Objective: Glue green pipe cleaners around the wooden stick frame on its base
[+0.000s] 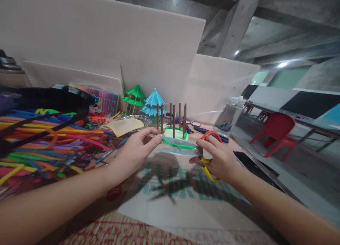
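Note:
My left hand (142,146) pinches one end of a green pipe cleaner (179,146) between thumb and fingers. In my right hand (219,156) are scissors (205,161) with one red and one yellow handle loop. Their blades are spread and point left, and the green pipe cleaner lies between them, reaching toward the pivot. Just behind the blades stands a pale green round base (172,133) edged in green, with several upright brown sticks (174,121) on it.
Many coloured pipe cleaners (39,142) cover the left, beneath a black strap. Behind are a green paper pavilion (135,96), a blue one (154,101) and marker pens (107,101). A clear bottle (230,114) stands right. A red chair (276,131) is farther off.

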Demonstrator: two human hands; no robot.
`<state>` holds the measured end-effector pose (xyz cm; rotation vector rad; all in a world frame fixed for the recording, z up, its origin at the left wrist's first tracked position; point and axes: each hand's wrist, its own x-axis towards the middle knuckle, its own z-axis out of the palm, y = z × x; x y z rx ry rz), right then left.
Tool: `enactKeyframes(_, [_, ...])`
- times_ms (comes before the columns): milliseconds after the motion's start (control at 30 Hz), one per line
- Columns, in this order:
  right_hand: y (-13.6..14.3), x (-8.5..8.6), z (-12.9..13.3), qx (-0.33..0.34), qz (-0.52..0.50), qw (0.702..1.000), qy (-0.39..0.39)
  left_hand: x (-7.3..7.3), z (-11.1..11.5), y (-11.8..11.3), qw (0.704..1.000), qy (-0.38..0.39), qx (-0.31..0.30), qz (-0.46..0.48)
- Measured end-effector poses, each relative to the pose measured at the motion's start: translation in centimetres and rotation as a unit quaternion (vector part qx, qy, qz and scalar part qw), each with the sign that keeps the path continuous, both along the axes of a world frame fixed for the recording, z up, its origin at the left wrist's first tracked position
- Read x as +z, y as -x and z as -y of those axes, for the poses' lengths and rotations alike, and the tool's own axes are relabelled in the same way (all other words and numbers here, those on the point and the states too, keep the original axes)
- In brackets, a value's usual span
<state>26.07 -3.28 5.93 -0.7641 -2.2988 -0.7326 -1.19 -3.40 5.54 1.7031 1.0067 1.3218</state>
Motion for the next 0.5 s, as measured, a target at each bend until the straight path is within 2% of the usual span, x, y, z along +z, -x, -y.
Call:
enactKeyframes(167, [-0.7,-0.1,-0.1,0.009,0.035,0.999,-0.020,-0.7,-0.3,0.2,1.000,-0.006,0.001,-0.025])
enactKeyframes(300, [-1.5,-0.8,0.1,0.047,0.109,0.993,0.008,-2.2,-1.1,0.2,0.997,-0.010,0.018,-0.072])
enactKeyframes(367, [-1.8,-1.5,0.3,0.056,0.146,0.986,0.055,-3.2,-1.6,0.2,0.994,-0.012,0.004,-0.107])
enactKeyframes(500, [-2.4,-2.6,0.6,0.041,0.152,0.961,0.228,-4.9,-2.0,0.0,0.981,-0.044,-0.007,-0.189])
